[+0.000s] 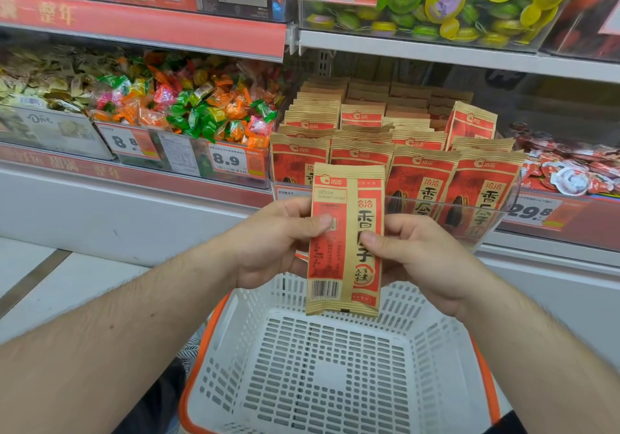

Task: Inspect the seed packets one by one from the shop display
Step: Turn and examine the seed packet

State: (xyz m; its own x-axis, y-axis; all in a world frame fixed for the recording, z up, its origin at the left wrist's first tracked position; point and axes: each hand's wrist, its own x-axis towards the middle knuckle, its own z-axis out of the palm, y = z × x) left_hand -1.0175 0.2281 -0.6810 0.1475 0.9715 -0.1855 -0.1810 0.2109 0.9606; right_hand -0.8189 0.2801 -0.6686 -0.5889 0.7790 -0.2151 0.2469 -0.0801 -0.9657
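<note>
1. Left hand [275, 242] pinches the seed packet [345, 242] at its left edge, thumb on front.
2. Right hand [422, 259] grips its right edge.
3. Packet is upright, back side facing the camera, above a white basket [335, 376].
4. More packets [419, 178] stand in the clear display bin [496, 218] behind.
</note>
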